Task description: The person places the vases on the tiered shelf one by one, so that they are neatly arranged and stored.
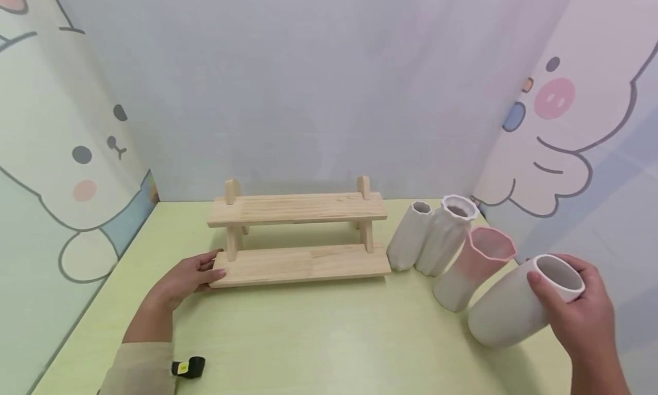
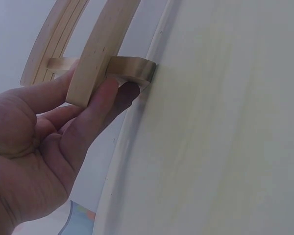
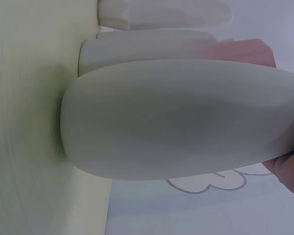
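A two-tier wooden shelf [image 1: 308,265] stands towards the back of the table. My left hand [image 1: 185,278] holds the left end of its lower board, thumb on top; the left wrist view shows the board's end [image 2: 83,83] between thumb and fingers. On the right, my right hand [image 1: 588,309] grips a smooth white vase [image 1: 506,312] near its rim, with the thumb on the near side. That vase's base is at the tabletop in the right wrist view. Beside it stands a pink-and-white vase [image 1: 465,275] with an angular rim.
Two more white vases stand between the shelf and the pink one: a narrow vase [image 1: 408,238] and a ruffled-rim vase [image 1: 439,244]. A black strap-like object [image 1: 190,367] is at the left sleeve. Cartoon-printed curtains [image 1: 308,87] surround the pale yellow-green table [image 1: 329,338].
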`<state>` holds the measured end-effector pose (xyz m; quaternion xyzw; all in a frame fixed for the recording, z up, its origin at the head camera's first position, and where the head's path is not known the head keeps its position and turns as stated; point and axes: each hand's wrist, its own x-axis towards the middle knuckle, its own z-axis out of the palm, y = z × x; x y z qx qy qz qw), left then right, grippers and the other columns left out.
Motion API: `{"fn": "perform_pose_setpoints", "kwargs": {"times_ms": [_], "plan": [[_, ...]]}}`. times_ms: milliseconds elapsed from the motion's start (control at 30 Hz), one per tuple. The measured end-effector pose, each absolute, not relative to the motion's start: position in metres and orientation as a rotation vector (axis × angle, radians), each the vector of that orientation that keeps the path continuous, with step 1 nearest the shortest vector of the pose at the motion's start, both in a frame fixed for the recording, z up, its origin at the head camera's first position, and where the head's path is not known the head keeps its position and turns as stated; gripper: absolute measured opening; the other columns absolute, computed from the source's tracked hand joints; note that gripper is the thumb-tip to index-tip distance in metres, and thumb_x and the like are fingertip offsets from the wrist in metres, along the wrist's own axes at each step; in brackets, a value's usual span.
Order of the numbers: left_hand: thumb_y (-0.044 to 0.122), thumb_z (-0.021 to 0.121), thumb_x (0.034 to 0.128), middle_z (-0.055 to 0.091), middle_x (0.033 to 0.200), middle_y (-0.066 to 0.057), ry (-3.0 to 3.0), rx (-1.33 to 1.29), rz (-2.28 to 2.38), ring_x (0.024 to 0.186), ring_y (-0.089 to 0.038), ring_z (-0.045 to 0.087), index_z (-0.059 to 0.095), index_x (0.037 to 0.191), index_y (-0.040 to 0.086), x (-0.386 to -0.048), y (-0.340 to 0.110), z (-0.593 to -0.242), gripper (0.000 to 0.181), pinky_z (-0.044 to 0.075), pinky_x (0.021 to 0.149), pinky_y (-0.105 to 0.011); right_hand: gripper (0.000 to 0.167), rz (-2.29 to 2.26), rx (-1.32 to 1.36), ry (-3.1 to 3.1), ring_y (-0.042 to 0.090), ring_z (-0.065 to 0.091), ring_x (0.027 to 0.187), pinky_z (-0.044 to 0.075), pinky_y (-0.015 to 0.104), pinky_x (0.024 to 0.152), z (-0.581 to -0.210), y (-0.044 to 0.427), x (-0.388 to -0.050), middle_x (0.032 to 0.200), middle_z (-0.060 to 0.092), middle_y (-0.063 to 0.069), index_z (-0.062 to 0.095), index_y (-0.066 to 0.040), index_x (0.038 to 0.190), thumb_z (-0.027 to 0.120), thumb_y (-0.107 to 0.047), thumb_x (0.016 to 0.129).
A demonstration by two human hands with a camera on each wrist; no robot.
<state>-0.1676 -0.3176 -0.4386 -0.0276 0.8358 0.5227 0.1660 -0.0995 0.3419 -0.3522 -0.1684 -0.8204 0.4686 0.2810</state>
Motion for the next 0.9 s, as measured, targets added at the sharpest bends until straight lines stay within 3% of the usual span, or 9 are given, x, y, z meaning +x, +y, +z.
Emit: {"fn": "perform_pose_setpoints", "kwargs": {"times_ms": [200,367,633,900], "plan": [[0.039,0.068,0.0923,0.037,0.151,-0.025,2.380,-0.082,1.497,0.107,-0.008,0.057,0.019,0.157,0.007,-0.167,-0.317,-0.438,0.087,0.054,0.084,-0.025,0.047,1.235,-0.408,-2.199,-0.003,0.052,0.080,0.041,0.006,0.061,-0.338,0.336,-0.096,0.089,0.059,-0.021,0.062,-0.032,0.116,0.078,-0.009,0.078],[0.039,0.068,0.0927,0.038,0.151,-0.025,2.384,-0.082,1.504,0.106,-0.008,0.057,0.020,0.157,0.007,-0.166,-0.316,-0.438,0.086,0.054,0.083,-0.025,0.047,1.221,-0.304,-2.202,-0.002,0.054,0.081,0.043,0.006,0.062,-0.322,0.327,-0.094,0.090,0.061,-0.021,0.064,-0.026,0.118,0.077,-0.004,0.078],[0.039,0.068,0.0924,0.037,0.152,-0.024,2.392,-0.090,1.497,0.106,-0.008,0.058,0.021,0.157,0.008,-0.165,-0.316,-0.438,0.086,0.054,0.082,-0.025,0.048,1.226,-0.020,-2.250,-0.001,0.058,0.080,0.048,0.009,0.061,-0.303,0.314,-0.093,0.096,0.067,-0.022,0.061,-0.015,0.123,0.071,0.005,0.081],[0.038,0.068,0.0927,0.040,0.150,-0.025,2.385,-0.089,1.503,0.106,-0.010,0.058,0.020,0.157,0.007,-0.165,-0.316,-0.436,0.086,0.054,0.083,-0.025,0.049,1.433,0.309,-2.174,0.002,0.064,0.082,0.050,0.011,0.064,-0.285,0.296,-0.099,0.100,0.073,-0.011,0.060,-0.006,0.122,0.066,0.016,0.079]]}}
